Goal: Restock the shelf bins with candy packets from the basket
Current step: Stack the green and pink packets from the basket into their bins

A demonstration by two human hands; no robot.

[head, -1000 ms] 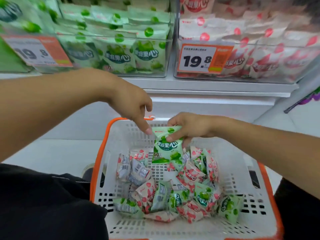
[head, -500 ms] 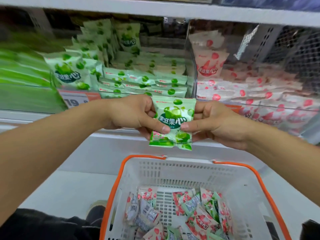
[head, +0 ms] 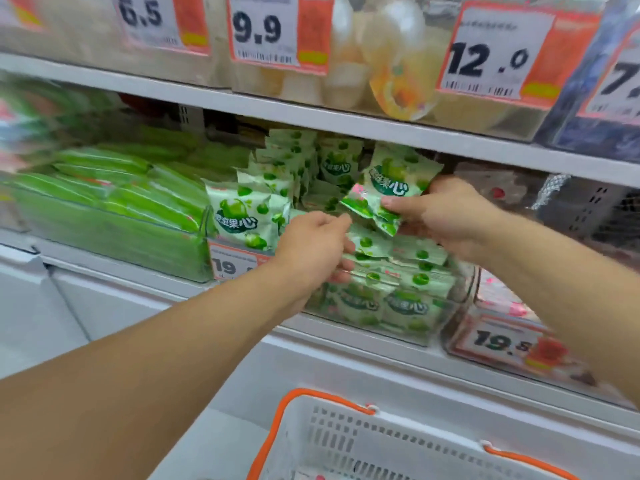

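My right hand [head: 446, 216] pinches a green candy packet [head: 391, 178] by its lower edge and holds it tilted over the clear shelf bin [head: 446, 317] full of the same green packets. To the left, my left hand [head: 311, 244] has let the packet go. Its fingers are loosely curled against the flat packets stacked in the bin, and nothing shows in its grip. The white basket [head: 381, 441] with its orange handle shows only its back rim at the bottom edge, and its contents are out of view.
A bin of long green packs [head: 114, 209] stands to the left. A bin of pink packets [head: 502, 299] is on the right behind a 19.5 price tag [head: 502, 341]. The upper shelf edge [head: 346, 123] hangs low over the bins.
Both hands rose from above the basket to the shelf bin. My left hand released the green packet, which my right hand alone now holds, and the view tilted up.
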